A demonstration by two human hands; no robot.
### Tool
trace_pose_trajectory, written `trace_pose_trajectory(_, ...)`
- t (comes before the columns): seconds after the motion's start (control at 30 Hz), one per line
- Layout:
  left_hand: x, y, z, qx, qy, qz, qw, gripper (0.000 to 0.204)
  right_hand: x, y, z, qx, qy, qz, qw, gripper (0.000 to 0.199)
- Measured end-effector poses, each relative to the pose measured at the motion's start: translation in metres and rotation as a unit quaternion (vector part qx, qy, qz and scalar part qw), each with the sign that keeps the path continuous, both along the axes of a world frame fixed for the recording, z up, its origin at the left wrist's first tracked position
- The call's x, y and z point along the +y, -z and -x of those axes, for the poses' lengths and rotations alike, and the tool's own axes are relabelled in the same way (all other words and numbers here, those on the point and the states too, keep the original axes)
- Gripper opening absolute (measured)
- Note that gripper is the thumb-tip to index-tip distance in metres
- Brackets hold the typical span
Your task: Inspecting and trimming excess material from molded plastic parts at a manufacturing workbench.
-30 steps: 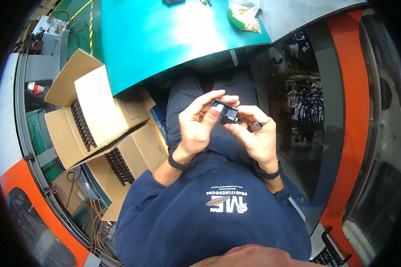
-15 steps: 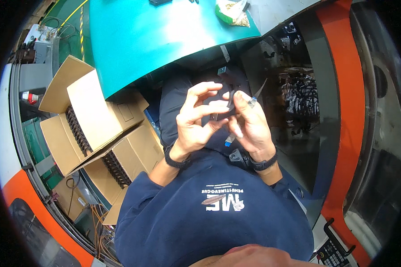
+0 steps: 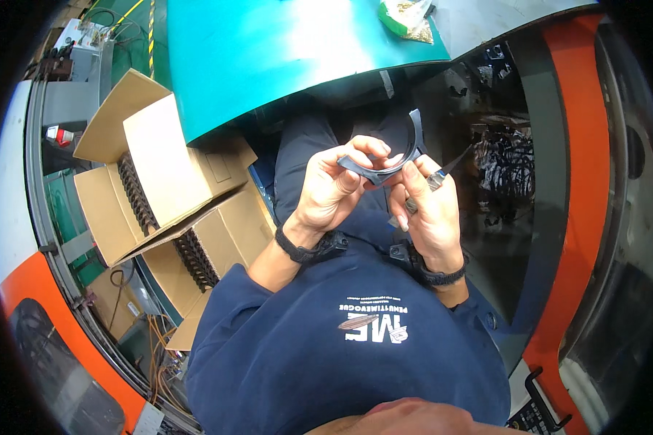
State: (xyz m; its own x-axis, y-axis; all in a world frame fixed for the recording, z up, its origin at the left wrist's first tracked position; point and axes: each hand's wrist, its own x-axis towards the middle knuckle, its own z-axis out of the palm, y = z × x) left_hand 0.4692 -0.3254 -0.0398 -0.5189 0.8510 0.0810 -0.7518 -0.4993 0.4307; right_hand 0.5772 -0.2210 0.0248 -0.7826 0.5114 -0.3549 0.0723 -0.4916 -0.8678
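Note:
A black, C-shaped curved part [image 3: 418,136] with a flared foot at its end is held up in front of my lap. My left hand [image 3: 331,187] pinches its left end between thumb and fingers. Close beside it, my right hand [image 3: 434,212] grips the part's lower right side with thumb and fingertips. Also in the right hand is a slim knife [image 3: 435,179], its thin pointed blade sticking out to the upper right, away from the part. Most of the knife's handle is hidden by the fingers.
Ahead stands a green-topped table [image 3: 247,80] with a green-and-clear bag of small pieces [image 3: 408,20] on it. To my left are open cardboard boxes [image 3: 170,163] holding rows of dark curved parts [image 3: 134,190]. An orange machine frame [image 3: 582,181] rises on the right.
The curved part has been turned so its open side faces up and away. My hands have shifted slightly right in view, and the knife still sits in my right hand.

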Motion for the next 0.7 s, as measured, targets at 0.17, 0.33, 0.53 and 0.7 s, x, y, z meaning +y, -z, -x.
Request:
trace_pose_trajectory(0.17, -0.002, 0.001, 0.002, 0.044, -0.04, 0.009, 0.998, 0.028, 0.002, 0.007, -0.006, -0.008, 0.095, -0.065, 0.993, 0.016)
trace_pose_trajectory(0.33, 0.002, 0.002, 0.002, 0.069, -0.058, 0.016, 0.996, 0.03, -0.005, -0.003, -0.011, -0.01, 0.142, -0.182, 0.973, 0.008)
trace_pose_trajectory(0.53, 0.002, 0.0, -0.003, 0.071, -0.069, 0.029, 0.995, 0.029, -0.016, -0.009, -0.003, 0.057, -0.028, -0.287, 0.956, 0.037)
trace_pose_trajectory(0.7, 0.0, 0.0, -0.002, 0.073, -0.049, 0.059, 0.994, 0.031, -0.018, -0.003, 0.001, 0.069, -0.042, -0.317, 0.945, 0.034)
